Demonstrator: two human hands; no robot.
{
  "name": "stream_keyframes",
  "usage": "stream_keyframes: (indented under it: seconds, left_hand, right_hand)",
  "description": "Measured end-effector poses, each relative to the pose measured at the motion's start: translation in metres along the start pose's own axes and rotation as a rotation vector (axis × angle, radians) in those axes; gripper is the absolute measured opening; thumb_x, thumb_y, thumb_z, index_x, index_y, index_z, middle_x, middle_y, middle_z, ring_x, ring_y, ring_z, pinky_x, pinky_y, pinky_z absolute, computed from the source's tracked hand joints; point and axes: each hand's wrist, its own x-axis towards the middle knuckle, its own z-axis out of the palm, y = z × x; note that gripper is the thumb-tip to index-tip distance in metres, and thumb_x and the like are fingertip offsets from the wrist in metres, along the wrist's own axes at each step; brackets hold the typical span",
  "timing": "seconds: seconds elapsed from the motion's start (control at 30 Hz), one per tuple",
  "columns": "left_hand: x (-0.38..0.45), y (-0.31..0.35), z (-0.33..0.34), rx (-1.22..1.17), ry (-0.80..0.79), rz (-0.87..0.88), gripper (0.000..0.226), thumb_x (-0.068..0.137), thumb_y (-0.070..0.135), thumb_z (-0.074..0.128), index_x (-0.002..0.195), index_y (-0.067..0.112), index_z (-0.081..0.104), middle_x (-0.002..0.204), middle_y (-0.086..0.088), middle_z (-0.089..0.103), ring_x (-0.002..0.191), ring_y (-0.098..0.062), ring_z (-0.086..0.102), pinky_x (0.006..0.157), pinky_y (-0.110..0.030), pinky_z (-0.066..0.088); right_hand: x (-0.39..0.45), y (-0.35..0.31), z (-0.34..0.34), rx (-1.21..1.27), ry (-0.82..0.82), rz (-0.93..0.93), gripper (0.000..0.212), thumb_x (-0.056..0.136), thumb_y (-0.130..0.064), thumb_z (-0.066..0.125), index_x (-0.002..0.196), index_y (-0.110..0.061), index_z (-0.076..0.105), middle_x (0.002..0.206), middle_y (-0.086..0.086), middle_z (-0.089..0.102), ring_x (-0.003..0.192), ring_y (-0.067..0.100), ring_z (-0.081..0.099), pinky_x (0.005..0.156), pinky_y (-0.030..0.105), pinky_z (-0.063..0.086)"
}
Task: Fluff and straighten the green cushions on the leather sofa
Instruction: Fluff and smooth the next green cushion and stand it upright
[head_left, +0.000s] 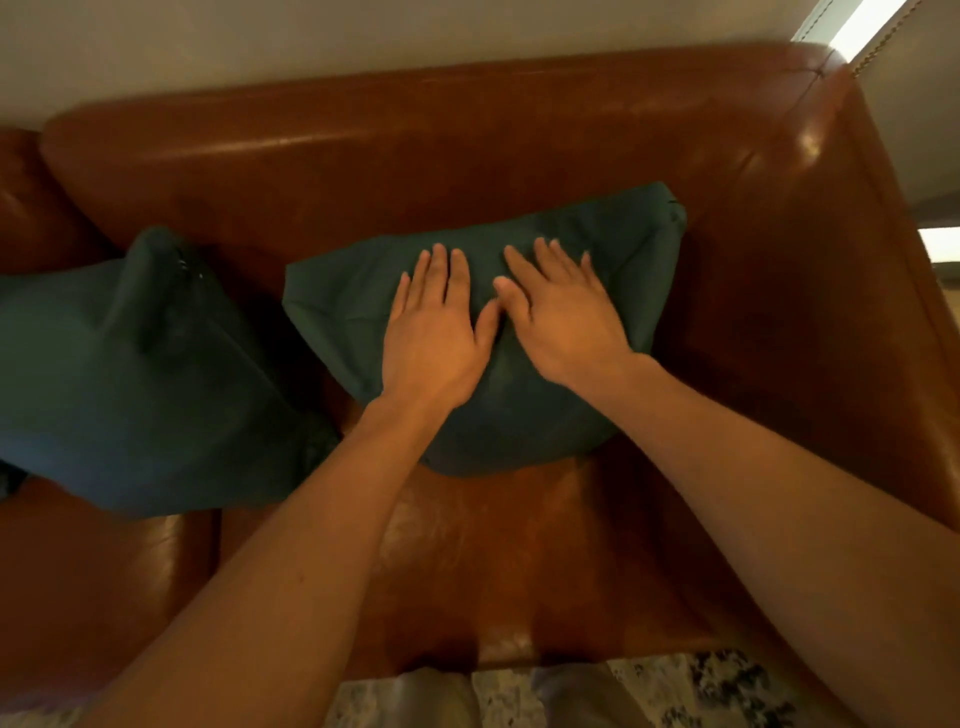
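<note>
A dark green fabric cushion (524, 332) is seen leaning against the backrest of a glossy brown leather sofa (519, 156), its lower edge resting on the seat near the sofa's right arm. Both hands are laid flat on its front face, side by side, with the thumbs almost touching. The left hand (434, 338) is spread with straight fingers pointing up toward the cushion's top edge; nothing is clasped in its grip, only the palm and fingers are pressed on the fabric. The right hand (563, 317) is likewise held open, fingers straight and slightly fanned, pressed on the upper middle of the cushion, with nothing grasped. The fabric is dented between and under the palms. A second dark green fabric cushion (140, 374) is seen to the left, apart from the first by a narrow strip of leather, slumped on the seat with one corner poking upward. A mottled pale rug (675, 691) is visible below the sofa's front edge.
</note>
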Motion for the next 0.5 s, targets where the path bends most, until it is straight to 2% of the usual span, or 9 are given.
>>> stream_keyframes:
  seconds: [0.17, 0.33, 0.4, 0.47, 0.5]
  left_hand:
    - [0.024, -0.040, -0.002, 0.025, -0.078, 0.008, 0.074, 0.099, 0.057, 0.013, 0.154, 0.007, 0.012, 0.163, -0.011, 0.009, 0.151, -0.021, 0.004, 0.122, -0.034, 0.001]
    - [0.026, -0.045, -0.010, 0.140, -0.108, -0.051, 0.083, 0.095, 0.064, 0.005, 0.154, 0.006, 0.011, 0.163, -0.012, 0.007, 0.151, -0.023, 0.001, 0.122, -0.038, -0.002]
    - [0.024, -0.034, -0.014, 0.086, -0.045, -0.074, 0.078, 0.098, 0.061, 0.009, 0.153, 0.006, 0.018, 0.162, -0.012, 0.012, 0.151, -0.024, 0.004, 0.123, -0.040, 0.000]
    - [0.021, -0.015, -0.011, -0.028, 0.031, -0.016, 0.068, 0.101, 0.052, 0.016, 0.152, 0.009, 0.025, 0.161, -0.010, 0.019, 0.150, -0.022, 0.009, 0.122, -0.041, 0.005]
    - [0.020, -0.007, -0.008, -0.072, 0.038, 0.018, 0.063, 0.102, 0.049, 0.018, 0.152, 0.010, 0.025, 0.161, -0.009, 0.020, 0.150, -0.022, 0.010, 0.122, -0.040, 0.007]
  right_hand:
    - [0.026, 0.030, -0.012, -0.126, -0.066, 0.124, 0.064, 0.102, -0.050, 0.018, 0.154, -0.011, 0.020, 0.158, 0.021, 0.022, 0.148, 0.031, 0.015, 0.121, 0.043, 0.006]
    - [0.029, 0.027, -0.026, -0.282, -0.124, 0.269, 0.071, 0.102, -0.051, 0.010, 0.154, -0.004, 0.010, 0.161, 0.021, 0.007, 0.150, 0.031, 0.003, 0.122, 0.044, 0.001]
    - [0.027, 0.016, -0.029, -0.219, -0.036, 0.210, 0.067, 0.103, -0.048, 0.017, 0.154, -0.005, 0.013, 0.162, 0.017, 0.008, 0.150, 0.030, 0.003, 0.122, 0.045, 0.005]
    - [0.023, 0.000, -0.022, -0.071, 0.056, 0.015, 0.058, 0.104, -0.041, 0.025, 0.154, -0.012, 0.020, 0.162, 0.013, 0.013, 0.150, 0.030, 0.007, 0.121, 0.046, 0.009]
    - [0.021, -0.006, -0.016, -0.030, 0.043, -0.059, 0.055, 0.104, -0.039, 0.026, 0.154, -0.015, 0.021, 0.161, 0.012, 0.016, 0.150, 0.029, 0.009, 0.120, 0.046, 0.009]
